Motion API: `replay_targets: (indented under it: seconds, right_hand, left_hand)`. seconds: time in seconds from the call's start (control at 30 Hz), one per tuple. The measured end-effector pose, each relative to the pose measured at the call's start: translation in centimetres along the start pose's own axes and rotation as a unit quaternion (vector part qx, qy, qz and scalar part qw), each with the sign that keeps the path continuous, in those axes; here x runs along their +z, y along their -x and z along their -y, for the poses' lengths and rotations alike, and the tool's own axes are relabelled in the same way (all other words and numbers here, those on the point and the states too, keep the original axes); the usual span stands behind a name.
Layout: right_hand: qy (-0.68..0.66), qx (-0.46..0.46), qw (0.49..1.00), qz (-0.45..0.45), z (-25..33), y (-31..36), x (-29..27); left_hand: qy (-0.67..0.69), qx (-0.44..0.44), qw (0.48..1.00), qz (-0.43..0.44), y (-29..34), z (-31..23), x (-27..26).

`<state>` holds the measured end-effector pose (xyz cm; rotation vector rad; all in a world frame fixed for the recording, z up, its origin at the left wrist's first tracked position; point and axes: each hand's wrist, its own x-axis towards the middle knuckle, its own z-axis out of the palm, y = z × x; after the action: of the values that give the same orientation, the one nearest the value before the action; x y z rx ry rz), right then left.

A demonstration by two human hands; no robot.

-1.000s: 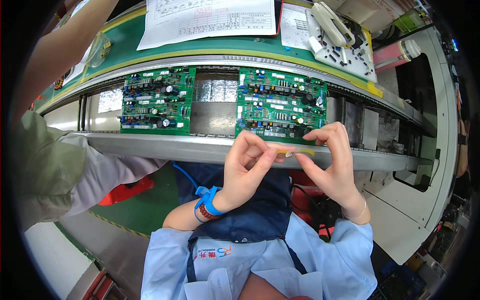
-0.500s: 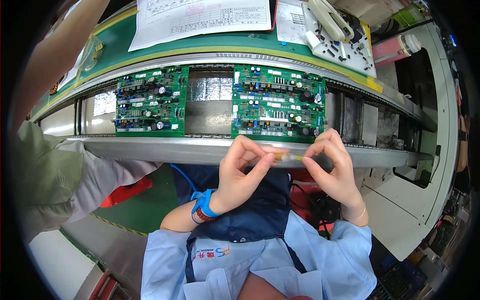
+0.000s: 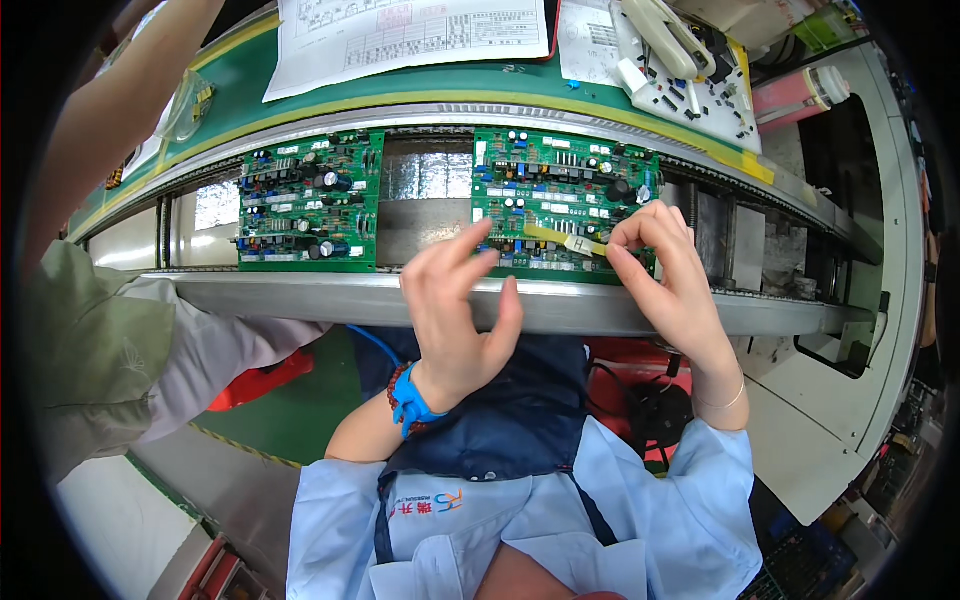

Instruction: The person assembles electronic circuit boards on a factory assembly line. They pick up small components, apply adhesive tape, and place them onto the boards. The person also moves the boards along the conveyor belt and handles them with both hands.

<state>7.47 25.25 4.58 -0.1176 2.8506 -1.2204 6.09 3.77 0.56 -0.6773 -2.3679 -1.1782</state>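
Note:
Between the thumb and index finger of my right hand (image 3: pixel 668 272) is one end of a thin yellow strip (image 3: pixel 545 234) with a white label on it. The strip stretches leftward over the lower part of the right green circuit board (image 3: pixel 515 181); whether it touches the board I cannot tell. My left hand (image 3: pixel 452 305) is off the strip, fingers spread and nothing held, at the board's lower left corner and the rail. A second populated green circuit board (image 3: pixel 310 232) lies to the left. A blue band (image 3: pixel 411 402) circles my left wrist.
Both boards ride between metal conveyor rails (image 3: pixel 420 292). Beyond lie printed sheets (image 3: pixel 400 45) on a green bench, a white tray (image 3: pixel 700 105) with small black parts, and a pink cylinder (image 3: pixel 790 98). Another person's arm (image 3: pixel 140 105) reaches in at the left.
Both hands held the strip close to me, below the rail. The right hand has carried it forward over the right board, and the left hand has let go and opened.

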Motion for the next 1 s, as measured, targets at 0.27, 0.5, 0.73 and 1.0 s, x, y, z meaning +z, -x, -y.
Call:
replay_targets:
  seconds: [0.27,0.5,0.73,1.0]
  right_hand:
    - [0.028,0.001,1.000,0.010,-0.3,0.0,-0.1]
    - [0.039,0.010,0.999,0.011,-0.4,0.1,0.0]
    - [0.068,0.006,0.998,-0.007,-0.4,0.0,0.3]
    - [0.137,-0.018,0.989,-0.055,-0.6,0.0,0.6]
  left_hand:
    - [-0.004,0.096,0.991,0.090,0.8,-0.8,1.0]
    - [-0.023,0.103,0.985,0.135,0.1,-1.3,1.2]
    - [-0.068,0.106,0.981,0.149,0.1,-1.4,1.5]
    - [-0.056,0.105,0.983,0.140,-0.2,-1.5,1.5]
